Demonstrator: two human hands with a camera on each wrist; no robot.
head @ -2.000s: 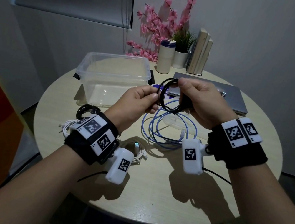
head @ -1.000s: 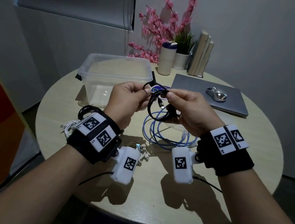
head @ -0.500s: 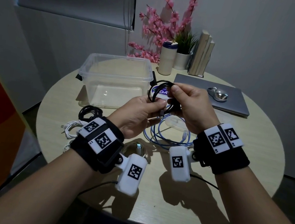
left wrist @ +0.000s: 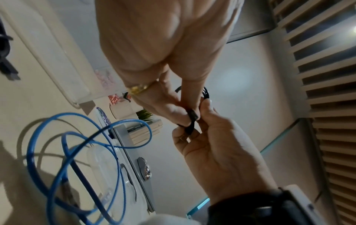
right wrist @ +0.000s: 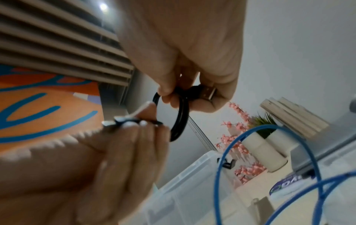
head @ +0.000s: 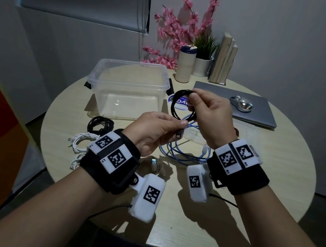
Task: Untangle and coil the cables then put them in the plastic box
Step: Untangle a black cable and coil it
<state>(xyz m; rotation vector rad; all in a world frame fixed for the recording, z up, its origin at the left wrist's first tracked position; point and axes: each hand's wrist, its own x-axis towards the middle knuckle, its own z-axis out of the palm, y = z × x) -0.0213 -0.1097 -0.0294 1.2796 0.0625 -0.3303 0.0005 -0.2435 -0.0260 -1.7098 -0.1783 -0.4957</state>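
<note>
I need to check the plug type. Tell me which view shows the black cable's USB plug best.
The right wrist view: the USB plug sits close, metal end exposed, in the right hand gripping the black cable. In the head and left wrist views that plug is hidden by the hand.

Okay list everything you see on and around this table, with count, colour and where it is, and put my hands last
black cable: one, black, coiled, held above the table
plastic box: one, clear, far left of the table
blue cable: one, blue, loose loops mid-table
second black cable: one, black, bundled, in front of the box
white cables: white, count unclear, left edge
laptop: one, grey, closed, far right
mouse: one, silver, on the laptop
tumbler: one, white, at the back
pink flowers: pink, behind the tumbler
left hand: pinches the cable's end
right hand: grips the coil
</note>
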